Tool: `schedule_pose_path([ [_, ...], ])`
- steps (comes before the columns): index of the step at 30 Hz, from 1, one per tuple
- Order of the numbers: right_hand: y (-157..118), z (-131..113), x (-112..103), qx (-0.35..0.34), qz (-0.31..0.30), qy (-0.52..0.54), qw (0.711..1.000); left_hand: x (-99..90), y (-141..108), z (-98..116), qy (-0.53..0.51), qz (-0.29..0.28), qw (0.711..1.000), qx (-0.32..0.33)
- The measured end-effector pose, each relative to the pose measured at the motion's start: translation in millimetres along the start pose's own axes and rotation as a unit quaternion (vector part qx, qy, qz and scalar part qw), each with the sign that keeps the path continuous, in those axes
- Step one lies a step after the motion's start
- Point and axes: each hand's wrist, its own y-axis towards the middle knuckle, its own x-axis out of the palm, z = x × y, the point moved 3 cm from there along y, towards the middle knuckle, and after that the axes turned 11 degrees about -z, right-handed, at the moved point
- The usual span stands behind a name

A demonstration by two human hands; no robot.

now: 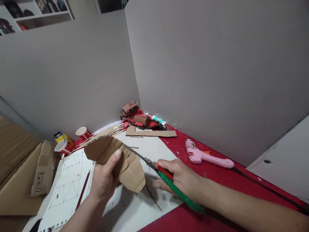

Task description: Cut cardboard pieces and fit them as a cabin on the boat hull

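Observation:
A curved piece of brown cardboard (134, 170) is held up over the white board. My left hand (106, 175) grips it near its middle, thumb on top and the fingers hidden behind. My right hand (180, 178) is closed around scissors (178, 193) with green and orange handles. Their metal blades point up and left and lie along the cardboard's upper right edge. A thin dark strip (153, 198) shows below the cardboard's lower end, over the board.
A pink glue gun (207, 158) with a black cord lies right on the red table (178, 138). Paper cups (64, 147), wooden sticks (116, 130) and a cardboard strip (154, 133) are at the back. Drawn paper (70, 187), a pencil (83, 190) and a cardboard box (21, 180) are left.

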Motion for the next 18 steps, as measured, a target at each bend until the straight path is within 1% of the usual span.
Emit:
schedule_pose_path([
  [3,1,0,-2,0.009,-0.003,-0.016,1.000,-2.8,3,7,0.008,0.019,0.999,0.037],
  [5,1,-1,-3,0.008,-0.003,-0.041,0.999,-3.3,2,8,0.014,0.035,0.998,0.044],
  [10,1,-3,-5,0.034,0.002,-0.109,0.993,0.8,-3,-4,0.020,0.037,0.999,0.007],
  [13,1,-5,-6,0.039,-0.005,-0.116,0.992,2.7,-3,-8,0.016,0.036,0.999,-0.003],
  [18,1,-6,-7,0.049,-0.005,-0.116,0.992,2.6,-1,-7,0.016,0.040,0.999,-0.009],
])
